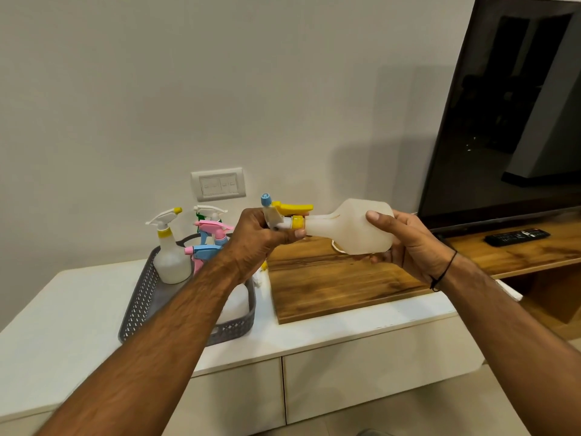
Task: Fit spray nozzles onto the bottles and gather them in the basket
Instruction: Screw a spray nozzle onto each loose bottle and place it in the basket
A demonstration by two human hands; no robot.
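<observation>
A translucent white bottle (pixel 352 228) lies sideways in the air above the wooden board, neck pointing left. My right hand (pixel 405 240) grips its base. A yellow spray nozzle (pixel 290 209) with a blue tip sits on the neck, and my left hand (pixel 261 234) grips the nozzle at its yellow collar. A grey perforated basket (pixel 138 297) on the white cabinet holds several bottles with nozzles: one with a white and yellow nozzle (pixel 168 247), others pink and blue (pixel 207 243). My left forearm hides part of the basket.
A wooden board (pixel 330 284) lies on the white cabinet (pixel 69 303) right of the basket. A black TV (pixel 509 121) stands at the right with a remote (pixel 517 237) in front of it. A wall socket (pixel 218 184) sits behind the basket.
</observation>
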